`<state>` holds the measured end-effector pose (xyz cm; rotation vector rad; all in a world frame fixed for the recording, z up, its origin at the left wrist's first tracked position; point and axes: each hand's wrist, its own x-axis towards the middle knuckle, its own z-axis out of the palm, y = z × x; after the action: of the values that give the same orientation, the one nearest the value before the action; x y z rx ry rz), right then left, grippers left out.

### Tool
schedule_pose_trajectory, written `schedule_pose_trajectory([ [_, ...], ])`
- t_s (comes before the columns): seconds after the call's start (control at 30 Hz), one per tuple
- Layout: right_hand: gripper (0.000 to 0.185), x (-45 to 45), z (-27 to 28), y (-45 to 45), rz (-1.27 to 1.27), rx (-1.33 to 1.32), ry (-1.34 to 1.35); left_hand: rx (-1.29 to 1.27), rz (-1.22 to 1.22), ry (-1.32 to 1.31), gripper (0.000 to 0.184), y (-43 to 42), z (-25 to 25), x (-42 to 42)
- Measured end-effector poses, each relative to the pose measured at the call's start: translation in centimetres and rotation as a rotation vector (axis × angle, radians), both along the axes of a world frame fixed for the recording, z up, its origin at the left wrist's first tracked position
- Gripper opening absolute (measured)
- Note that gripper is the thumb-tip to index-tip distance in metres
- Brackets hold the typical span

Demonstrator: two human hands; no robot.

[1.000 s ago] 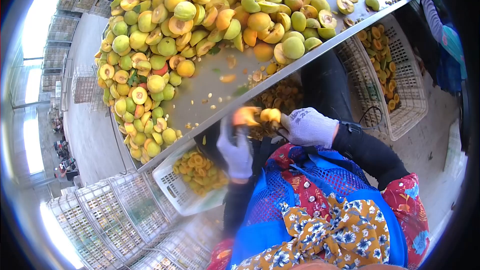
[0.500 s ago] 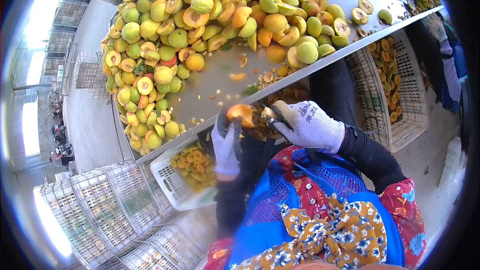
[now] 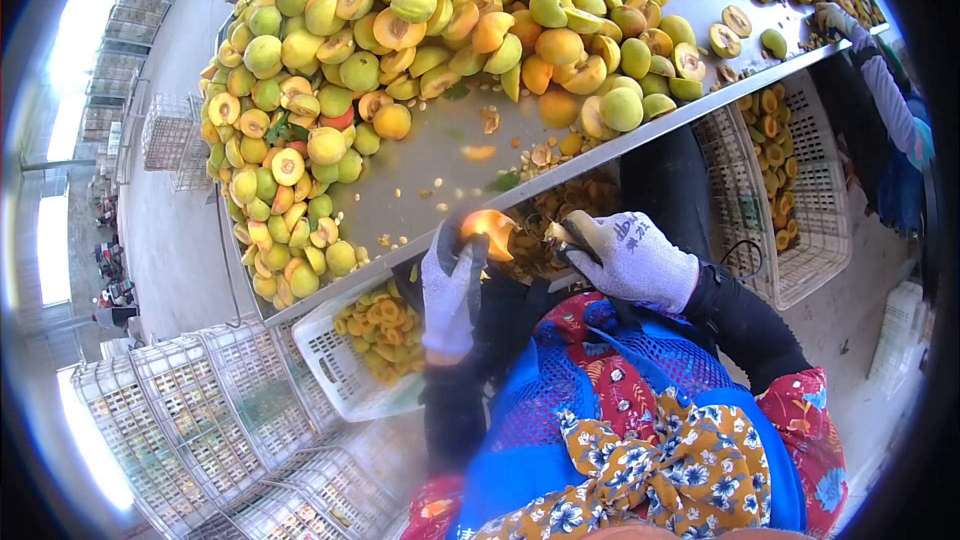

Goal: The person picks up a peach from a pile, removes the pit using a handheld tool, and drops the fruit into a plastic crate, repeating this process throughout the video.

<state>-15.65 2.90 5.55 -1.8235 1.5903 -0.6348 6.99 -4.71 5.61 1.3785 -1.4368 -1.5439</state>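
Between the thumb and fingers of my gloved left hand (image 3: 450,290) is an orange fruit piece (image 3: 490,232), just below the metal table's edge. My gloved right hand (image 3: 635,258) is closed, with a small object (image 3: 560,234) sticking out at its fingertips; I cannot make out what it is. The two hands are a short way apart. Halved and whole yellow-green fruits (image 3: 360,70) are heaped on the metal table (image 3: 410,175), where loose pits are scattered. Under the hands and the table edge lie fruit scraps (image 3: 580,202).
A white crate (image 3: 340,365) with fruit halves stands at lower left. Another crate (image 3: 825,210) of halves is at right. Stacked crates (image 3: 200,410) fill the lower left. A co-worker's gloved hand (image 3: 835,18) reaches onto the table at upper right.
The orange piece in my left hand is held more steadily than a second ago, when it was blurred. My right hand has moved slightly right. The co-worker's hand has gone back to the table.
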Motion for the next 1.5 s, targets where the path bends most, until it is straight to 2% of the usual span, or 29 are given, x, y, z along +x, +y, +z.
schedule_pose_trajectory([
  [0.13, 0.025, 0.4, 1.4, -0.6, 0.043, -0.096, 0.051, 0.017, -0.081, 0.017, 0.036, 0.5, -0.2, -0.3],
  [0.23, 0.025, 0.5, 0.2, -0.8, 0.066, -0.023, 0.092, 0.025, -0.048, 0.111, 0.035, 0.9, -0.7, -0.3],
  [0.33, 0.027, 0.3, -1.6, -0.3, 0.167, 0.103, 0.189, 0.094, -0.037, 0.096, 0.033, 1.2, 0.3, 0.0],
  [0.43, 0.028, 0.1, -4.3, 1.1, 0.201, 0.134, 0.187, 0.108, 0.108, 0.349, 0.03, 0.8, 0.9, 0.1],
  [0.5, 0.028, -0.1, -4.6, 1.5, 0.135, 0.162, 0.184, 0.008, 0.113, 0.138, 0.032, 0.5, 0.9, 1.7],
  [0.6, 0.029, -0.7, -5.0, 1.0, 0.097, 0.163, 0.148, -0.131, 0.125, -0.269, 0.032, 1.0, 3.8, 5.1],
  [0.67, 0.033, -1.2, -6.3, 0.9, 0.073, 0.174, 0.049, -0.299, -0.013, -0.743, 0.041, 1.8, 2.2, 11.8],
  [0.77, 0.05, -1.3, -7.4, 0.6, 0.115, 0.265, 0.068, -0.244, -0.087, -1.314, 0.047, 4.3, 1.0, 18.7],
  [0.87, 0.058, -1.1, -7.9, -0.1, 0.22, 0.302, -0.068, -0.314, -0.158, -1.144, 0.055, 1.0, 3.0, 18.2],
  [0.93, 0.058, -0.7, -8.0, 0.0, 0.177, 0.275, 0.033, -0.259, 0.02, -1.122, 0.059, -4.2, 3.7, 14.7],
  [1.0, 0.058, -0.6, -8.1, 0.4, 0.13, 0.249, 0.095, -0.419, 0.095, -1.053, 0.069, -11.6, 0.7, 13.9],
  [1.1, 0.055, -0.9, -8.0, 1.2, 0.075, 0.223, 0.112, -0.622, 0.055, -1.224, 0.083, -19.1, -0.6, 9.4],
  [1.17, 0.053, -1.0, -7.2, 1.9, 0.057, 0.216, 0.108, -0.644, 0.038, -1.261, 0.076, -21.6, -2.7, 8.8],
  [1.23, 0.042, -1.0, -6.2, 1.9, 0.016, 0.238, 0.042, -0.604, 0.039, -1.26, 0.071, -22.4, -3.3, 8.2],
  [1.27, 0.039, -1.1, -6.0, 1.8, 0.018, 0.245, -0.016, -0.695, 0.051, -1.154, 0.06, -22.8, -4.8, 9.1],
  [1.3, 0.036, -1.2, -5.8, 1.8, 0.02, 0.254, -0.078, -0.422, 0.047, -0.705, 0.053, -20.7, -2.5, 8.2],
  [1.33, 0.03, -1.5, -5.5, 1.4, 0.023, 0.264, -0.256, -0.146, 0.039, -0.26, 0.047, -17.8, -0.4, 7.1],
  [1.37, 0.029, -1.4, -5.7, 1.1, 0.001, 0.27, -0.289, -0.111, 0.012, -0.022, 0.04, -16.1, -1.1, 7.2],
  [1.43, 0.027, -1.1, -5.9, 0.7, -0.045, 0.286, -0.348, 0.278, 0.066, 0.474, 0.05, -12.6, -1.9, 6.5],
  [1.47, 0.024, -0.5, -5.4, 0.6, 0.012, 0.188, -0.074, 0.389, 0.034, 0.562, 0.052, -11.0, -2.1, 6.0],
  [1.5, 0.024, 0.0, -4.5, 0.6, 0.005, 0.136, -0.118, 0.499, -0.002, 0.651, 0.054, -9.7, -2.3, 5.5],
])
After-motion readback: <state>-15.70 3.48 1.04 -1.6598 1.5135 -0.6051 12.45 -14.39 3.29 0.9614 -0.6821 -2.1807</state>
